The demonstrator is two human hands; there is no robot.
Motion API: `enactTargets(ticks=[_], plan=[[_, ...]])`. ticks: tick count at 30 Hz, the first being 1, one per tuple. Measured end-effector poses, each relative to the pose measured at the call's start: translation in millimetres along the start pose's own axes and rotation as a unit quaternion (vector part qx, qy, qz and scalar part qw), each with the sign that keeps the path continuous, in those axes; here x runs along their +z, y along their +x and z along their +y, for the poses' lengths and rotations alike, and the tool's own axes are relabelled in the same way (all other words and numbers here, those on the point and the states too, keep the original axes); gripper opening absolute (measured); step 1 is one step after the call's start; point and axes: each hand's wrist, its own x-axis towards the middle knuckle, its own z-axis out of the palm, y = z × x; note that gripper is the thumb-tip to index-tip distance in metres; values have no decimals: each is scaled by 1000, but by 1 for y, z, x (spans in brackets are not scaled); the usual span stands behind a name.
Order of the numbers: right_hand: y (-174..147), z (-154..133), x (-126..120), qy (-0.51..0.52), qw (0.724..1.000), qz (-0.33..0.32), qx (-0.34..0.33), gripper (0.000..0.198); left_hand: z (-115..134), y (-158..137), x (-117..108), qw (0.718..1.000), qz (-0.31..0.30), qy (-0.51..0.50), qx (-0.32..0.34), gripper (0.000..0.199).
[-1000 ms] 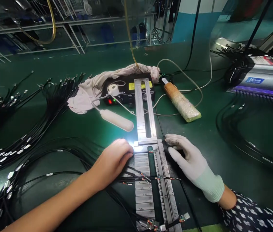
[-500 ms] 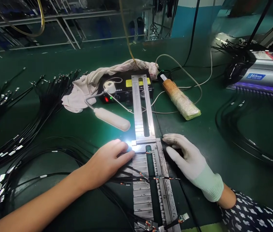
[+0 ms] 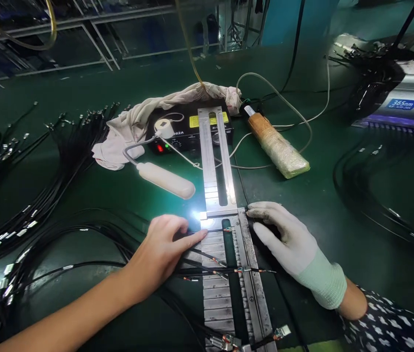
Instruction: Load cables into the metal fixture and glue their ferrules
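My bare left hand (image 3: 165, 247) lies at the left edge of a slotted metal fixture (image 3: 216, 293), fingers curled. Its thumb presses a thin black cable (image 3: 216, 230) down onto the fixture, below a bright light at the crossbar. That cable's stripped end with coloured wires reaches over the fixture's long gap. My right hand (image 3: 287, 239), in a white glove with a pale green cuff, rests beside the fixture's right rail. Its fingers are bent and its thumb stands apart; the fingertips are near the rail's upper corner. More black cables (image 3: 210, 268) lie across the fixture lower down.
Behind the fixture sit a black control box (image 3: 188, 139) and a twisted cloth (image 3: 119, 142). A white lamp-like handle (image 3: 166, 181) lies left, a plastic-wrapped tool (image 3: 276, 146) right. Cable bundles (image 3: 71, 156) cover the left side. A silver 365nm unit (image 3: 412, 95) stands far right.
The left index finger has drawn back and curled away, while the thumb stays on the cable. My right hand keeps its pose by the rail. The view has shifted slightly.
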Motion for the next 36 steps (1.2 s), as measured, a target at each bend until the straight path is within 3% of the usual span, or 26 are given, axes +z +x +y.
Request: enactTargets(ticks=[3,6,13,19,24,36], plan=[[0,0,-1,-2,1000,0,-7,19,6,-5,-7,998,-59,6,-37,50],[-4,2,-1,0,1000,-4,-15,18,12,-7,-15,995,-94,-30,-28,43],[-6,2,0,15,1000,-7,-9,18,16,-3,-16,991,-78,-103,-15,18],[-2,0,-2,22,1000,-9,-7,16,23,6,-1,999,-2,-36,-30,16],[-2,-1,-3,24,1000,-8,-6,16,26,14,6,1000,-8,18,-6,12],[-4,0,-3,25,1000,-14,-7,16,19,18,0,998,1,26,58,19]])
